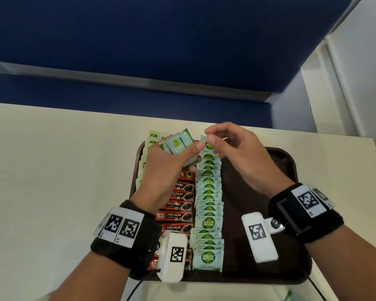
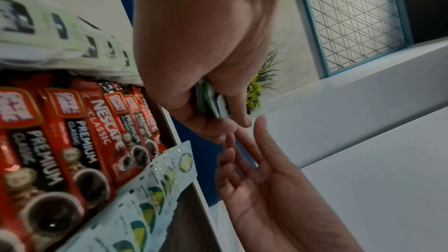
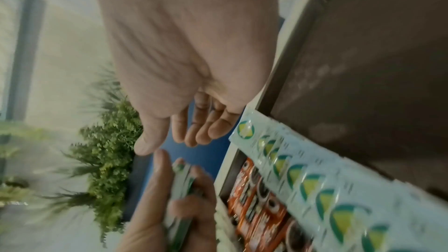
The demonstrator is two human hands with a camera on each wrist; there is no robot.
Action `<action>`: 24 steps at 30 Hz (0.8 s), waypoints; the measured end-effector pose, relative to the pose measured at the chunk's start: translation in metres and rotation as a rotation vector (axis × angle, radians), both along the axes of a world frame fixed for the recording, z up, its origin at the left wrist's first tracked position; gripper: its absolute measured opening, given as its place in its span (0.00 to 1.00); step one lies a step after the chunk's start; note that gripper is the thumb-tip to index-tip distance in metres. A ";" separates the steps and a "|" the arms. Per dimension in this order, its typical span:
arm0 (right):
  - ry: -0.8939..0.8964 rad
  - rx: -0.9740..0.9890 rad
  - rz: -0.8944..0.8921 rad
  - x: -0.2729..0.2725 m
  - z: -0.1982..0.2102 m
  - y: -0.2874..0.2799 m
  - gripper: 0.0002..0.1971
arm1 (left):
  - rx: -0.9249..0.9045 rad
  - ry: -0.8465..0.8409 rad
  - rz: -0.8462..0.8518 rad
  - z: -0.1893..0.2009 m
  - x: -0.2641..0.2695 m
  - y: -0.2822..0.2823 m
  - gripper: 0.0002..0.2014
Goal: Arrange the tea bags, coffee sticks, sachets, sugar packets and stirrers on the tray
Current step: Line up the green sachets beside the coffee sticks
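My left hand hovers over the far left of the brown tray and grips a small stack of green-and-white packets, thumb on top. Seen edge-on, the packets sit between thumb and fingers. My right hand is beside it, fingers loosely bent and empty, its thumb tip near my left thumb. On the tray lie three columns: pale green tea bags at the left, red coffee sticks, then Coco Natura sachets.
The tray sits on a cream table whose far edge meets a blue bench. The tray's right half is bare. A black cable runs off the near edge. Green plants and a white wall stand beyond.
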State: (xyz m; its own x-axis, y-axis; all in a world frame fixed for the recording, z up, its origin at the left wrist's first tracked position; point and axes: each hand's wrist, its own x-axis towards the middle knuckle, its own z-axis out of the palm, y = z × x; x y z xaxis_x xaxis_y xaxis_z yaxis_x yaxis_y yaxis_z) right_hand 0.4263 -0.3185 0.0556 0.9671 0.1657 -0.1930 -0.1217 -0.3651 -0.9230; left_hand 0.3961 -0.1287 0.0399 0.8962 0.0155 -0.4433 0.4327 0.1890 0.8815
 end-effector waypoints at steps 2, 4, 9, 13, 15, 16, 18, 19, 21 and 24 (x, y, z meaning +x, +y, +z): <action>0.038 0.130 0.046 -0.012 0.010 0.002 0.13 | -0.025 0.005 -0.020 0.004 0.005 -0.007 0.26; 0.040 0.183 0.035 -0.019 0.012 0.003 0.13 | -0.059 0.009 -0.035 0.008 0.009 -0.013 0.30; 0.062 0.299 -0.072 -0.023 0.012 0.000 0.13 | -0.160 0.025 -0.102 0.020 0.009 -0.019 0.25; 0.064 0.347 -0.162 -0.030 0.014 0.000 0.10 | -0.167 0.009 -0.117 0.022 0.000 -0.013 0.21; -0.005 0.315 -0.212 -0.037 0.018 -0.002 0.07 | -0.152 0.027 -0.089 0.021 -0.008 -0.008 0.22; -0.064 0.277 -0.229 -0.042 0.020 -0.003 0.06 | -0.146 0.047 -0.071 0.021 -0.011 -0.006 0.23; -0.234 0.160 -0.215 -0.051 0.021 -0.005 0.06 | -0.151 0.088 -0.047 0.023 -0.017 -0.002 0.22; -0.333 0.072 -0.175 -0.055 0.020 -0.006 0.07 | -0.165 0.096 -0.040 0.024 -0.020 -0.001 0.22; -0.496 -0.119 -0.087 -0.062 0.012 -0.008 0.07 | -0.165 0.076 -0.040 0.028 -0.024 -0.001 0.21; -0.546 -0.227 -0.047 -0.067 0.003 -0.009 0.07 | -0.060 0.012 -0.028 0.032 -0.027 -0.003 0.14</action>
State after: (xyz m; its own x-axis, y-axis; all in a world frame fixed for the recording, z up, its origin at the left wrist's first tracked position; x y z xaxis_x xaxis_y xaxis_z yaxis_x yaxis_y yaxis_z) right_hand 0.3589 -0.3277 0.0587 0.9418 0.1326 0.3089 0.3277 -0.5668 -0.7558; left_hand 0.3694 -0.1317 0.0717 0.8905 -0.0358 -0.4536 0.4491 0.2288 0.8637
